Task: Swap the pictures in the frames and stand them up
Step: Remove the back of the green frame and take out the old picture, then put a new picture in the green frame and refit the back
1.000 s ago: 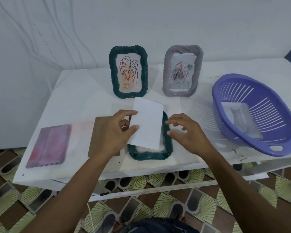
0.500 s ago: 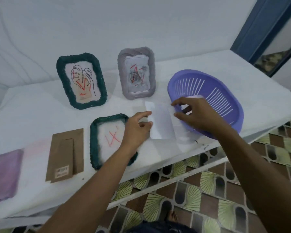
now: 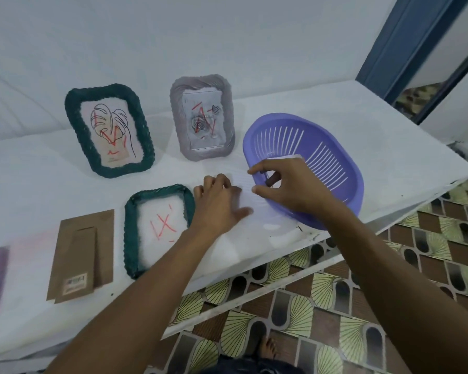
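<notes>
**Inspector:** Position of the sheet?

**Assistant:** The white paper picture (image 3: 257,203) is at the tabletop's (image 3: 389,157) front, with its far end over the rim of the purple slotted plastic basket (image 3: 335,147). The left hand (image 3: 219,203) curls onto its near edge. The right hand (image 3: 287,187) pinches the far edge between thumb and forefinger.

**Inspector:** Hazards?

**Assistant:** Opposed pulls could crease or tear it. A slack pinch could drop it into the basket, away from the dark green woven-rim frame (image 3: 160,228) lying flat.

A home, by the look of it: a plain white table (image 3: 376,147) stands against a bare white wall (image 3: 227,36) over patterned floor tiles (image 3: 322,306), a blue door frame (image 3: 400,49) past its right edge, picture frames (image 3: 110,130) and a plastic basket (image 3: 335,147) on it, a bare foot (image 3: 268,349) below its front edge.
</notes>
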A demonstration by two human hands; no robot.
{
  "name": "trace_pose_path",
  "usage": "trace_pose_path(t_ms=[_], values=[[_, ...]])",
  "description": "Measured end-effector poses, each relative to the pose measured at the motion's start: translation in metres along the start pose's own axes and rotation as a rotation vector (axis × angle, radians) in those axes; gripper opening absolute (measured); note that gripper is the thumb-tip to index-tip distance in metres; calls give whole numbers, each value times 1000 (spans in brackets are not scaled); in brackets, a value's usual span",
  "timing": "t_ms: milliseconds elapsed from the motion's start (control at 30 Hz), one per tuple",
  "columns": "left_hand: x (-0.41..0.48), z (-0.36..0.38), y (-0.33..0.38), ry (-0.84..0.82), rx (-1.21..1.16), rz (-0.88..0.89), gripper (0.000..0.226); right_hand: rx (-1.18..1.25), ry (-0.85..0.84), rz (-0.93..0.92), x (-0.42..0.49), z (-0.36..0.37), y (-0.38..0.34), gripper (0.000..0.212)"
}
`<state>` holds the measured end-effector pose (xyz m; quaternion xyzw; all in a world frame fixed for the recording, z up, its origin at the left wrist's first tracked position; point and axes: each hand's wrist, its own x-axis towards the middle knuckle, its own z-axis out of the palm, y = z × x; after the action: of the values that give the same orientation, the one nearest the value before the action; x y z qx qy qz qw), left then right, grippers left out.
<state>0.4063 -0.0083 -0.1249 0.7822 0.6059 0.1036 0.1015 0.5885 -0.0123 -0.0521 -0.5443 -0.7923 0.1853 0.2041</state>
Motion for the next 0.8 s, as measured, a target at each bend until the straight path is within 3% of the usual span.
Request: trace_pose_path(t_ms=[400, 500, 633, 800], values=[[1, 7, -2, 59, -11, -6, 66, 113, 5, 11, 0, -2, 1, 34], [3, 1, -3, 158, -289, -42, 57, 136, 45, 101, 8, -10, 13, 27], [8, -22, 7, 248, -768, -30, 43, -92, -39, 217, 24, -14, 39, 30], [15, -34, 24, 198, -779, 21, 45, -272, -160, 250, 34, 1, 50, 42]])
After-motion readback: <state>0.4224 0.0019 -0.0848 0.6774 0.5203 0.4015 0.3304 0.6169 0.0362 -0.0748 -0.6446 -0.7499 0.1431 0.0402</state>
